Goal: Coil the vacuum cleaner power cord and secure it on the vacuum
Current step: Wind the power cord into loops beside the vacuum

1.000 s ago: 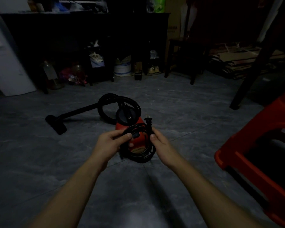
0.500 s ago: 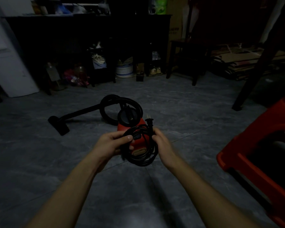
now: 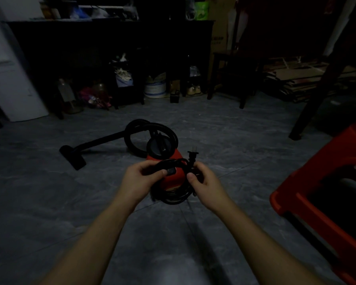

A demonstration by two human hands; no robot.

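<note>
Holding coiled cord (image 3: 174, 199) in front of vacuum (image 3: 173, 179).
Gripping it w/ L hand (image 3: 139, 182) & R hand (image 3: 206, 185), fingers curled round; plug (image 3: 193, 156) up nr vacuum's right edge.

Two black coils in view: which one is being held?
The thin power cord, gripped by the left hand and right hand, plug pointing up; the thicker hose lies on the floor by the vacuum.

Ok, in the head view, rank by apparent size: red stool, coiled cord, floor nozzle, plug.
1. red stool, nearest and cropped by the frame
2. coiled cord, held nearer than the nozzle, so true order is unsure
3. floor nozzle
4. plug, clearly smallest
</note>
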